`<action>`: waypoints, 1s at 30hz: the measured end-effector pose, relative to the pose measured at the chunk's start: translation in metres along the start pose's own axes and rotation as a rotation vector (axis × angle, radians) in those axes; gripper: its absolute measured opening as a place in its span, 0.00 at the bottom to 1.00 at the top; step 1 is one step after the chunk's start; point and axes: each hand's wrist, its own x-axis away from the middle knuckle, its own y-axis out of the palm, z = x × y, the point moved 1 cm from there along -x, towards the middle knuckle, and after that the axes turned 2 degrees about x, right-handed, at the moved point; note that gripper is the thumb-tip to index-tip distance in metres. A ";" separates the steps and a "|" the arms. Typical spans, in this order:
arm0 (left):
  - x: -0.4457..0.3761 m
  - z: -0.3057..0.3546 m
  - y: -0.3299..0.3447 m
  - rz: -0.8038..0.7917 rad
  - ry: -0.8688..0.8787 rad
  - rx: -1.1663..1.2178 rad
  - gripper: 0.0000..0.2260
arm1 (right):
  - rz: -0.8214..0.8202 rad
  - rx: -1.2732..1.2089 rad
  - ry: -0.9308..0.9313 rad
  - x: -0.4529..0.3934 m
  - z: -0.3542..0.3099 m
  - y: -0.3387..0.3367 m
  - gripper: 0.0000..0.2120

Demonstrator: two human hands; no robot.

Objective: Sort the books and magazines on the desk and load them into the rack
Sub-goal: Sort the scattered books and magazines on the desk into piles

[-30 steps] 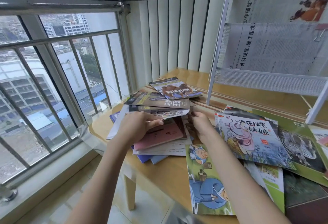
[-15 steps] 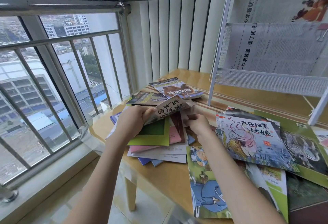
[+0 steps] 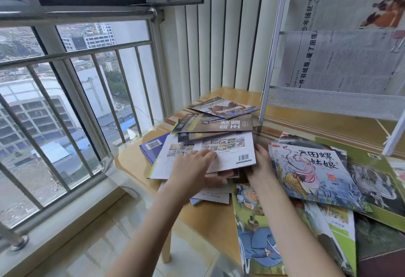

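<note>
A loose pile of thin books and magazines lies on the wooden desk (image 3: pixel 210 222). On top is a white booklet (image 3: pixel 228 151), back cover up, with a barcode. My left hand (image 3: pixel 192 167) lies on its lower edge, fingers on top and thumb underneath. My right hand (image 3: pixel 260 165) holds the booklet's right edge, its fingertips hidden under the paper. Behind it lie a brown magazine (image 3: pixel 219 124) and a camel-cover magazine (image 3: pixel 225 109). The white mesh rack (image 3: pixel 328 104) stands at the back right with newspapers (image 3: pixel 341 62) in it.
Picture books spread over the right of the desk: a snail-girl cover (image 3: pixel 311 173), a boy in blue (image 3: pixel 256 233), a zebra cover (image 3: pixel 372 184). A blue book (image 3: pixel 151 148) pokes out at the pile's left. Window bars (image 3: pixel 65 101) and vertical blinds (image 3: pixel 219 46) bound the left and back.
The booklet my left hand was lifting has been turned over and now lies back cover up on the pile. The green and pink covers beneath are hidden. My right hand moved to its right edge.
</note>
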 end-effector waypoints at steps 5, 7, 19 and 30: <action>0.008 0.004 0.020 0.087 0.025 -0.054 0.25 | 0.033 0.028 0.043 0.002 0.001 -0.002 0.13; 0.007 0.002 0.017 0.192 0.088 -0.053 0.19 | 0.040 0.051 0.061 0.001 0.002 -0.003 0.12; 0.008 -0.010 -0.016 0.330 0.040 0.105 0.18 | 0.027 0.065 0.032 0.011 -0.013 0.004 0.10; -0.003 -0.032 -0.041 0.294 -0.165 0.415 0.18 | -0.156 -0.154 0.124 0.043 -0.032 0.001 0.13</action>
